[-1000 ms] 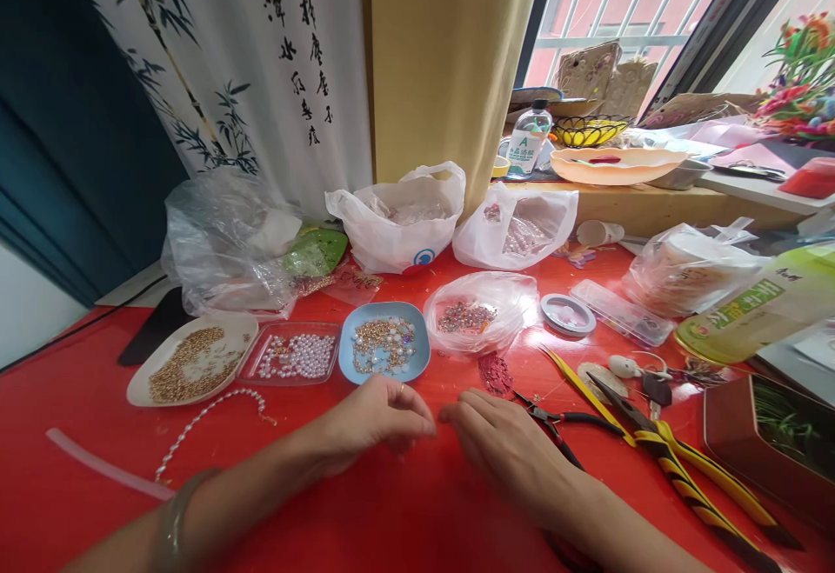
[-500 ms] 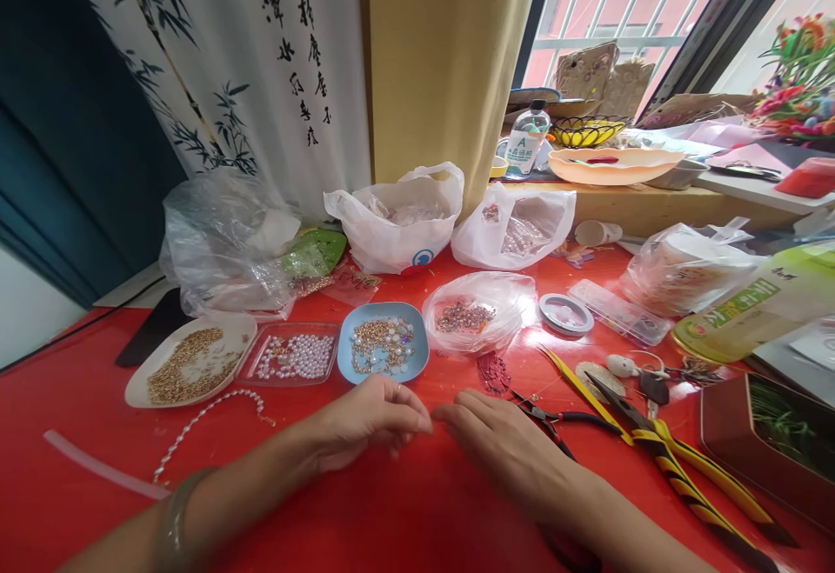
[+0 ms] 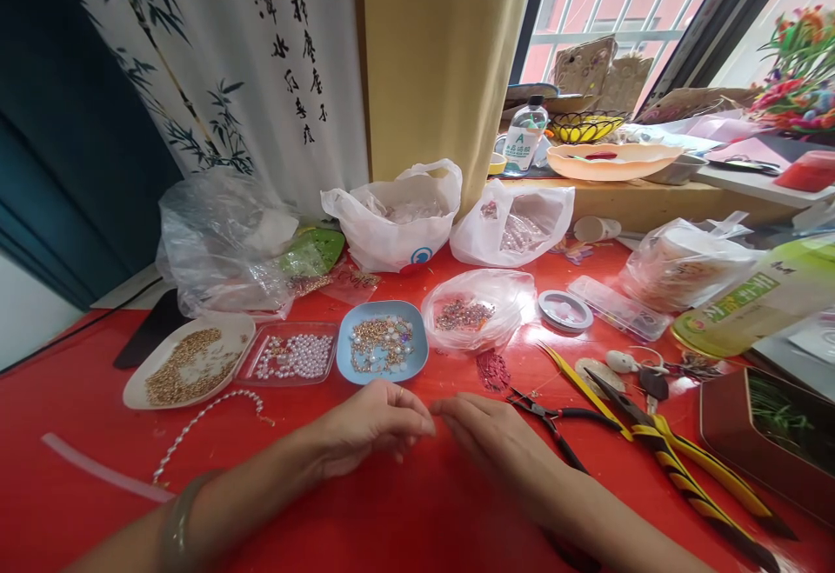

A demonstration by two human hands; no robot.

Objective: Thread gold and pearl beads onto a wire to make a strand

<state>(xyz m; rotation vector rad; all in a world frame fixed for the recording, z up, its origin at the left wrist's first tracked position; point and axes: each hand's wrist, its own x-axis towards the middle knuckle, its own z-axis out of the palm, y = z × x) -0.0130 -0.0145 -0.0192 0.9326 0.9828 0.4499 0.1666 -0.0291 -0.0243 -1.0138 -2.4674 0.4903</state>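
My left hand (image 3: 375, 427) and my right hand (image 3: 497, 441) rest on the red table (image 3: 391, 521), fingertips meeting in a pinch just in front of a blue dish (image 3: 382, 348) of gold links and pearls. Whatever they pinch is too small to make out. A clear tray of white pearls (image 3: 293, 356) and a cream dish of gold beads (image 3: 189, 367) lie left of the blue dish. A finished pearl strand (image 3: 202, 421) lies on the table by my left forearm. Small red-handled pliers (image 3: 554, 421) sit right beside my right hand.
Yellow-and-black tweezers and cutters (image 3: 658, 451) lie at the right, beside a metal tin (image 3: 770, 434). Plastic bags (image 3: 391, 216) of supplies line the back. A bag of pink beads (image 3: 473, 316), a thread spool (image 3: 564, 310) and a green bottle (image 3: 757, 299) stand nearby.
Both hands have stayed in place; the fingertips drew slightly closer together. The view shifted a little.
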